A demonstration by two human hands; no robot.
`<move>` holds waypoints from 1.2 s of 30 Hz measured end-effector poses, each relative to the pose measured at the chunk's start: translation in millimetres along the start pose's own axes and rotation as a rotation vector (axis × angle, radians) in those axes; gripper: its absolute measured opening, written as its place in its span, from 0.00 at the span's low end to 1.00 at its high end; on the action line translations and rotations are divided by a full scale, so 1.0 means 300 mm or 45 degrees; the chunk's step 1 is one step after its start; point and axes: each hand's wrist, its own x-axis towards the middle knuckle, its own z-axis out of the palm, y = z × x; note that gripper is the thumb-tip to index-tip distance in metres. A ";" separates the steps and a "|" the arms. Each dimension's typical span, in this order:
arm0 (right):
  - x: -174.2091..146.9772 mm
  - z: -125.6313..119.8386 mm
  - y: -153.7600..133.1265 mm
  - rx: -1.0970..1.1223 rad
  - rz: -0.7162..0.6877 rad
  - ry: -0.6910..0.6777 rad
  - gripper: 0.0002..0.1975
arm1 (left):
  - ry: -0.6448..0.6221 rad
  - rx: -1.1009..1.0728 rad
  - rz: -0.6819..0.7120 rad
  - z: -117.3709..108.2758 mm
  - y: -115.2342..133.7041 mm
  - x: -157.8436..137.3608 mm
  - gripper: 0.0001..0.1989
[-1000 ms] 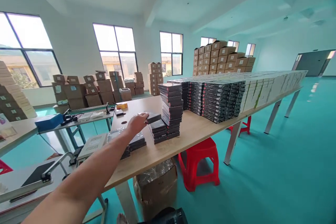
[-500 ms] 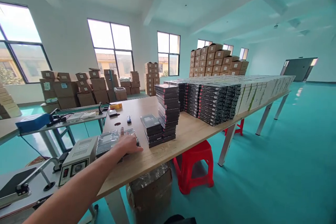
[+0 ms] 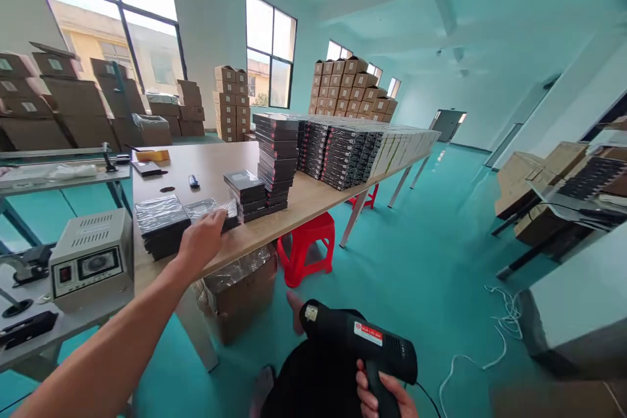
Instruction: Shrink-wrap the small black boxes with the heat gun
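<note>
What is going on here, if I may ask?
The person's right hand grips a black, gun-shaped tool, held away from the pale wood-coloured table. The left hand touches a low pile of flat, film-wrapped black boxes there. A taller stack of flat black boxes stands farther right.

A packing workshop, inside a large and bright factory-type room.
The long table [image 3: 312,198] shows it well, because it carries many flat boxes [image 3: 337,155] in even piles, row after row. Brown cartons [image 3: 340,88] stand in high stacks at the back, and more of them are near the tall windows [image 3: 269,52]. There is also a heat gun [image 3: 353,334] and a grey control unit [image 3: 91,235] (both are, I think, of a workshop kind). The smooth green floor [image 3: 416,261], the simple red stool [image 3: 308,241] and the far grey door [image 3: 447,125] also suit such a place.
</note>
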 end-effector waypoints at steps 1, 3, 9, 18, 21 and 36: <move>-0.032 -0.028 0.007 0.177 -0.088 0.009 0.19 | 0.089 -0.109 -0.043 -0.038 0.005 -0.028 0.22; -0.094 -0.076 0.005 0.379 -0.173 0.052 0.20 | 0.173 -0.400 -0.143 -0.096 0.006 -0.103 0.22; -0.213 -0.227 0.027 0.561 -0.258 0.231 0.23 | -0.301 -1.875 -0.915 -0.017 0.023 -0.508 0.29; -0.130 -0.365 0.132 0.695 -0.070 0.229 0.20 | -0.703 -2.454 -2.027 0.164 0.186 -1.023 0.16; -0.091 -0.347 0.117 0.660 -0.005 0.127 0.20 | -0.830 -2.560 -2.162 0.140 0.245 -1.083 0.18; -0.070 -0.385 0.197 0.654 0.019 0.133 0.20 | -0.831 -2.266 -0.980 0.104 0.296 -0.835 0.20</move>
